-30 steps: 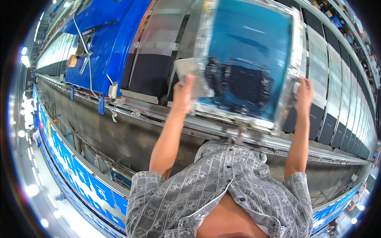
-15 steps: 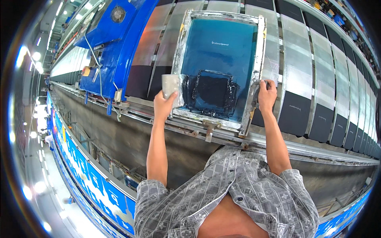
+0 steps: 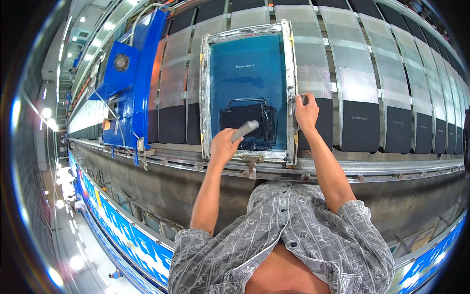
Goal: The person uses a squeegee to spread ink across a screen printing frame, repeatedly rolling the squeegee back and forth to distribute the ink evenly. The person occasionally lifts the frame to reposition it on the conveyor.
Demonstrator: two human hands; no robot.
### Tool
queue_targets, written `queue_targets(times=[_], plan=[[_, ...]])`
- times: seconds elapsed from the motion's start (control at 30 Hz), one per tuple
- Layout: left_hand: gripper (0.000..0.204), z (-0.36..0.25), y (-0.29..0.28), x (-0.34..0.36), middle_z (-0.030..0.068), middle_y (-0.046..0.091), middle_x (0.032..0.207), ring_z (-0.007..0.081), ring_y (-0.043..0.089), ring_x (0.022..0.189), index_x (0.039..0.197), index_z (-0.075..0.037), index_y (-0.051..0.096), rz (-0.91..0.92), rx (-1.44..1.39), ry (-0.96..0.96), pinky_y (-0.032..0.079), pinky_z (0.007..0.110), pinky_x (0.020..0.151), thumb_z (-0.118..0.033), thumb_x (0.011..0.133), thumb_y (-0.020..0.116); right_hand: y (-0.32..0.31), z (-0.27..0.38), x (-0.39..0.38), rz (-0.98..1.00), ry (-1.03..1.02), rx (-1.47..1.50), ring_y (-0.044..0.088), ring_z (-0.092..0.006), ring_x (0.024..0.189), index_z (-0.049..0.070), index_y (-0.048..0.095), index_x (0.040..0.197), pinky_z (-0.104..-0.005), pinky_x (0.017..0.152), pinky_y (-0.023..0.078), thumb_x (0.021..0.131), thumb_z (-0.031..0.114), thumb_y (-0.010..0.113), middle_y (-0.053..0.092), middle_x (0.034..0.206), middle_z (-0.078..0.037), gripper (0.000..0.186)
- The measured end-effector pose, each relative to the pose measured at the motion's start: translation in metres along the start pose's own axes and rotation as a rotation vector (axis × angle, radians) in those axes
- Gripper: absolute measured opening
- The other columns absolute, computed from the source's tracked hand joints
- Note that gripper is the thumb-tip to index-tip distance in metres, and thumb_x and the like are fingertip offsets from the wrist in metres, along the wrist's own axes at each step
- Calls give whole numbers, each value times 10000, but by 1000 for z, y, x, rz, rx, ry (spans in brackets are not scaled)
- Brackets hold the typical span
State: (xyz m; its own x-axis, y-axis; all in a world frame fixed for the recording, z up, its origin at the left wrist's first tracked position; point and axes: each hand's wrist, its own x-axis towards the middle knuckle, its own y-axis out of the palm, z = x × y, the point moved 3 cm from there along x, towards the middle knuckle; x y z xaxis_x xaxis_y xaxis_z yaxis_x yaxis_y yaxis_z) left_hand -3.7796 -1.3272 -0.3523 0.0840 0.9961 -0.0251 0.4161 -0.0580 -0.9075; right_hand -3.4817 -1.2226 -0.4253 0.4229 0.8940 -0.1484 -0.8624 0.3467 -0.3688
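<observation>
A printing screen [image 3: 247, 68] with teal mesh in a worn, ink-smeared metal frame lies over the row of pallets. A small white print shows in its upper part. Dark wet ink [image 3: 242, 115] with a rough rectangular outline covers its lower part. My left hand [image 3: 224, 147] is closed on a grey squeegee [image 3: 245, 130], held at a slant over the ink near the bottom of the mesh. At the frame's right rail my right hand [image 3: 306, 113] is closed, fingers curled on the edge; what lies under the fingertips is partly hidden.
Dark fabric pieces [image 3: 360, 122] lie on long pallets in a row running left and right. A blue machine [image 3: 144, 83] stands over the row on the left. A metal rail [image 3: 333, 169] with bolts runs along the near edge, between me and the pallets.
The squeegee has moved right, from the screen's left edge onto the inked area, and has turned on edge. My view has shifted, and the right hand remains at the frame's right rail.
</observation>
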Motion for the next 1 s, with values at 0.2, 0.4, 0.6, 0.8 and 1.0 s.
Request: queue_targets(times=[0.2, 0.4, 0.6, 0.8, 1.0], plan=[[428, 5, 2, 32, 16, 714, 1031, 263, 677, 955, 1093, -122, 742, 256, 72, 462, 528, 410, 840, -112, 679, 846, 8, -21, 11, -31, -48, -120, 721, -390, 840, 12, 691, 1082, -439, 788, 541, 996, 356, 643, 738, 887, -217, 358], [280, 28, 21, 35, 51, 723, 898, 291, 710, 861, 975, -151, 761, 495, 132, 353, 547, 441, 760, -328, 777, 848, 16, -23, 10, -54, -53, -199, 723, -431, 860, 31, 700, 1053, -461, 783, 544, 1016, 349, 618, 740, 906, -226, 331], [314, 34, 9, 136, 99, 754, 909, 371, 702, 888, 948, -133, 772, 372, 97, 403, 558, 500, 775, -377, 768, 851, 20, -30, 14, -66, -19, -265, 721, -418, 831, 32, 698, 1050, -444, 768, 542, 1010, 348, 628, 729, 879, -227, 326], [257, 34, 8, 187, 80, 764, 875, 313, 691, 821, 945, -146, 789, 402, 134, 444, 440, 421, 844, -347, 791, 835, 20, -22, 10, -43, 15, -229, 712, -402, 801, 27, 691, 1037, -437, 750, 535, 1011, 347, 632, 721, 856, -214, 326], [223, 21, 29, 78, 20, 746, 819, 266, 690, 816, 873, -194, 783, 566, 137, 441, 455, 405, 872, -368, 761, 866, 12, -30, 18, -4, 24, -263, 694, -438, 809, 31, 680, 1043, -455, 751, 529, 1018, 358, 622, 720, 878, -225, 334]])
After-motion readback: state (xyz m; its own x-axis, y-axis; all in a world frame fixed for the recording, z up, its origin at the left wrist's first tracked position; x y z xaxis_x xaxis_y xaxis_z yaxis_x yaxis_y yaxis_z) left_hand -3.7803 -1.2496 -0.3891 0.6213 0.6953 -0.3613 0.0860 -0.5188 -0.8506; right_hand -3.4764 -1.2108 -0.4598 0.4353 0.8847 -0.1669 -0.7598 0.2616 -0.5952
